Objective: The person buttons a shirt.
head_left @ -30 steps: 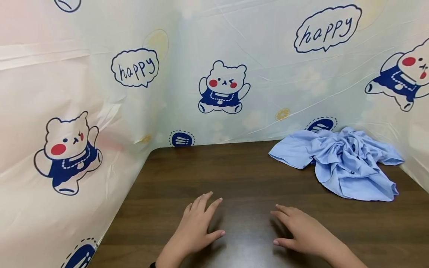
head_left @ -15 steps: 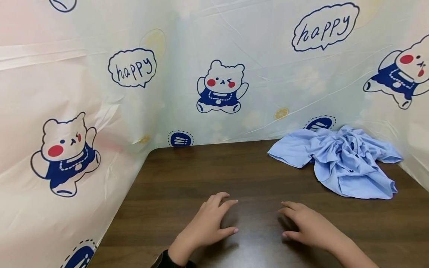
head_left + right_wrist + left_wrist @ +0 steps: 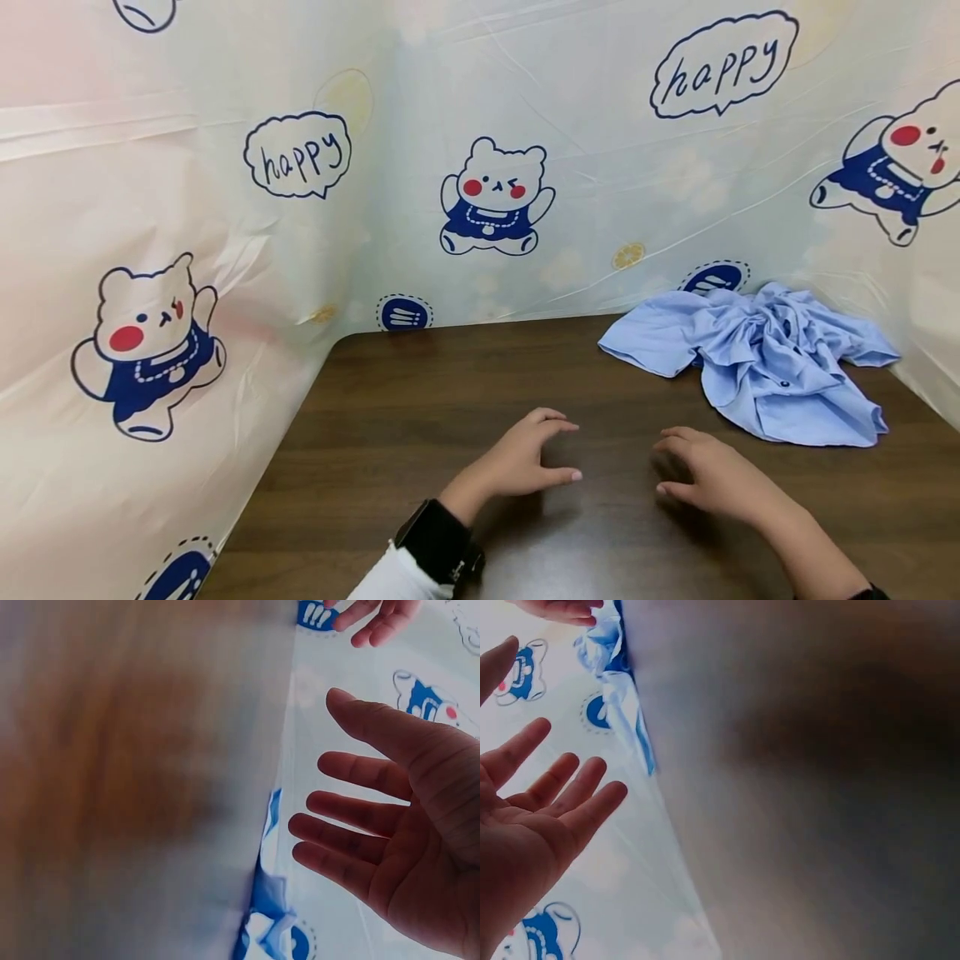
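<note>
A crumpled light blue shirt with dark buttons lies at the back right of the brown table. My left hand hovers over the middle of the table, fingers spread and relaxed, holding nothing. To its right, my right hand is held out over the wood, thumb apart from the fingers, also holding nothing. Of the two, the right hand is nearer the shirt, just in front of its lower left part. Both palms face each other. In the right wrist view, the shirt shows beyond the table's surface.
A pale curtain printed with bears and "happy" bubbles hangs behind the table and along both sides. The shirt's back edge lies close against it. A black band circles my left wrist below a white sleeve.
Both hands have moved forward and to the right over the table, bringing the left wrist's band and sleeve into view. The shirt has stayed where it was.
</note>
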